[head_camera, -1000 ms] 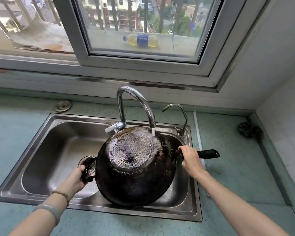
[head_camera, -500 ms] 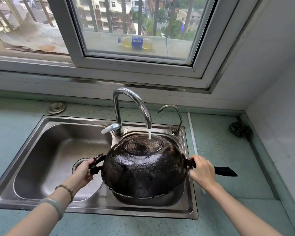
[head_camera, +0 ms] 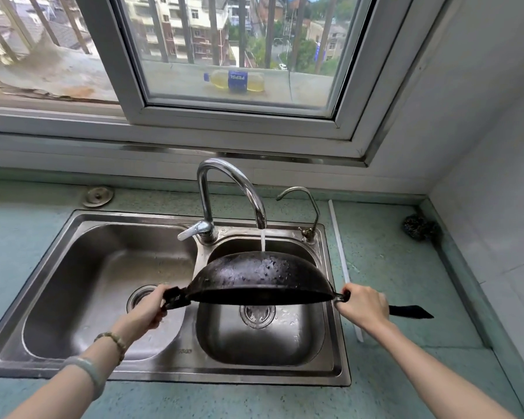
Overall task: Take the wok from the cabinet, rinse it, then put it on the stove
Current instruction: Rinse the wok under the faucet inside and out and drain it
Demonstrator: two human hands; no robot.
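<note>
- Wok [head_camera: 260, 275] hangs dome-up over the sink's [head_camera: 73, 225] right basin, under the tap's [head_camera: 230, 189] stream.
- Long axis runs 9 to 3 o'clock: left hand [head_camera: 147, 308] grips the loop handle [head_camera: 174, 296] at 9, right hand [head_camera: 364, 303] grips the long handle [head_camera: 412, 311] at 3, equally near.
- Earlier its bottom tipped towards the person; now it sits level, higher.

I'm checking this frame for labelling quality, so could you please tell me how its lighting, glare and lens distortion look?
Head view: soft daylight, no hard shadows; the wide lens bows the white window frame and the stainless steel double sink; glare streaks the curved chrome faucet, and the upturned black wok shines wet; left hand and right hand show no obvious motion blur.
</note>
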